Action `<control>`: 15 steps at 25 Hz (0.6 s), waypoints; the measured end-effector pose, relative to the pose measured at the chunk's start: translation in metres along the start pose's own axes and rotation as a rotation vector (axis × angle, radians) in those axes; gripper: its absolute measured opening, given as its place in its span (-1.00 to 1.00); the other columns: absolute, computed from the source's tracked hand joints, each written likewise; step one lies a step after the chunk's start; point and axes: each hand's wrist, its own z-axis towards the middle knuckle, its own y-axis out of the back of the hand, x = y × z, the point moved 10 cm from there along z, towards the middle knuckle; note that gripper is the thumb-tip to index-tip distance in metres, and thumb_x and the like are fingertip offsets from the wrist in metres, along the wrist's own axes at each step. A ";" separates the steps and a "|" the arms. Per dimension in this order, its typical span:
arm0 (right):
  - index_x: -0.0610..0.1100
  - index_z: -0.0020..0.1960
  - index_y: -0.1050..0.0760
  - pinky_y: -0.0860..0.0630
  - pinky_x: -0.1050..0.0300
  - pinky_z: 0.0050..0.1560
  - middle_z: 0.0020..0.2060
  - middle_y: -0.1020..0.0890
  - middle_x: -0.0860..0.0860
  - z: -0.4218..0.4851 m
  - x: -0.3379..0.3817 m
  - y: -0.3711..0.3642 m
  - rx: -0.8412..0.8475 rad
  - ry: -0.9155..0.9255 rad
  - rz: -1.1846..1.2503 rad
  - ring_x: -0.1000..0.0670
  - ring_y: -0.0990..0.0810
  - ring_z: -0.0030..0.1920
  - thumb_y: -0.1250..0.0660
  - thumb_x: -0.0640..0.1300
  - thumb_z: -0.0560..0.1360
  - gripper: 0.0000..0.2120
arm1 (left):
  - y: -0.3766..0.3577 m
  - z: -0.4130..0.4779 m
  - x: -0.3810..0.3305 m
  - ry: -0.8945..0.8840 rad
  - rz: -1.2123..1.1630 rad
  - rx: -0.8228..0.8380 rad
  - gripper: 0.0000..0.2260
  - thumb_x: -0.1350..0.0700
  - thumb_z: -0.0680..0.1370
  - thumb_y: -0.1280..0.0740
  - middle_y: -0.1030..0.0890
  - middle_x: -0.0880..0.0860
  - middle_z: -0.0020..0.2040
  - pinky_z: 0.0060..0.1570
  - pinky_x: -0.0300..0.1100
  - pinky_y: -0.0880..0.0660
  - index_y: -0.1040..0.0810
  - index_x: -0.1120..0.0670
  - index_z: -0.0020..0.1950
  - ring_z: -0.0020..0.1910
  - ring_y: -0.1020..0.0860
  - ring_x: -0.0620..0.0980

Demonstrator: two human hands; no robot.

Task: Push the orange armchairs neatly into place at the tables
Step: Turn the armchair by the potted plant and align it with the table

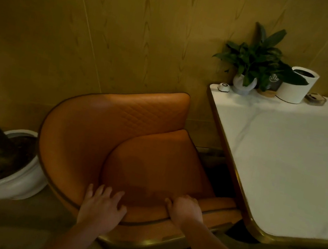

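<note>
We're looking at a restaurant or café dining rm: marble-top table [293, 169], call button [224, 87] and table no. sign [274, 79] sitting at its far edge, orange armchair [82, 132] standing alongside.

You faced an armchair [95, 134] in smooth orange leather-like upholstery, diamond-stitched on its far backrest, over a brassy metal base. To its right, the table [293, 169] looked like glossy white marble edged in gold-toned metal; the far wall [131, 30] was matt wood-grain.
</note>
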 end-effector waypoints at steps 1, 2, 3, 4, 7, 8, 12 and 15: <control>-0.05 0.20 -0.53 -0.50 -0.02 0.17 0.06 -0.63 -0.04 -0.005 0.003 0.002 0.022 0.000 0.037 -0.05 -0.56 0.09 -0.05 0.14 0.67 -0.62 | 0.005 -0.005 0.002 0.002 -0.079 0.039 -0.46 -0.25 0.63 0.05 -0.26 -0.01 0.57 0.56 0.17 0.11 -0.11 -0.16 0.61 0.56 -0.17 0.04; -0.04 0.22 -0.53 -0.53 -0.02 0.16 0.06 -0.62 -0.02 -0.012 0.006 0.007 0.017 -0.006 0.059 -0.04 -0.56 0.08 -0.07 0.15 0.67 -0.62 | 0.013 -0.012 0.003 0.008 -0.148 0.037 -0.48 -0.23 0.64 0.01 -0.26 -0.02 0.58 0.57 0.16 0.13 -0.11 -0.16 0.60 0.57 -0.16 0.03; -0.04 0.24 -0.52 -0.55 -0.01 0.15 0.07 -0.61 -0.02 -0.018 0.008 0.014 0.016 -0.015 0.068 -0.03 -0.56 0.09 -0.09 0.15 0.66 -0.63 | 0.022 -0.018 0.005 0.004 -0.180 0.011 -0.49 -0.21 0.65 -0.03 -0.29 -0.04 0.56 0.57 0.17 0.12 -0.14 -0.16 0.60 0.56 -0.18 0.01; -0.04 0.25 -0.51 -0.56 0.00 0.13 0.09 -0.60 -0.02 -0.022 0.012 0.026 0.008 -0.016 0.091 -0.02 -0.57 0.09 -0.10 0.15 0.66 -0.64 | 0.037 -0.026 0.010 -0.001 -0.181 -0.020 -0.51 -0.19 0.65 -0.06 -0.33 -0.05 0.53 0.57 0.18 0.10 -0.17 -0.15 0.58 0.55 -0.21 0.01; -0.03 0.24 -0.52 -0.62 0.00 0.06 0.04 -0.62 -0.01 -0.031 0.013 0.050 -0.024 -0.075 0.182 0.01 -0.61 0.00 -0.14 0.15 0.65 -0.65 | 0.059 -0.041 0.016 -0.018 -0.101 -0.071 -0.51 -0.17 0.64 -0.09 -0.37 -0.04 0.49 0.55 0.23 0.01 -0.21 -0.12 0.57 0.53 -0.24 0.04; -0.03 0.24 -0.52 -0.62 0.01 0.05 0.02 -0.63 0.00 -0.032 0.016 0.057 -0.029 -0.075 0.191 0.02 -0.61 -0.01 -0.14 0.15 0.64 -0.65 | 0.066 -0.045 0.021 -0.023 -0.092 -0.058 -0.50 -0.16 0.64 -0.09 -0.37 -0.03 0.49 0.54 0.24 -0.02 -0.21 -0.11 0.58 0.53 -0.24 0.05; -0.01 0.25 -0.53 -0.61 0.03 0.08 0.05 -0.63 0.02 -0.050 0.035 0.076 -0.017 -0.100 0.187 0.03 -0.59 0.05 -0.15 0.14 0.65 -0.66 | 0.090 -0.060 0.037 -0.047 -0.091 -0.079 -0.49 -0.17 0.65 -0.06 -0.32 -0.02 0.52 0.52 0.23 -0.08 -0.17 -0.10 0.59 0.55 -0.20 0.08; 0.01 0.28 -0.51 -0.60 0.09 0.02 0.08 -0.63 0.03 -0.058 0.049 0.085 -0.011 -0.165 0.249 0.05 -0.60 0.04 -0.17 0.16 0.64 -0.66 | 0.111 -0.065 0.055 -0.072 -0.111 -0.121 -0.48 -0.18 0.65 -0.05 -0.28 -0.02 0.56 0.54 0.18 -0.10 -0.15 -0.10 0.61 0.58 -0.14 0.10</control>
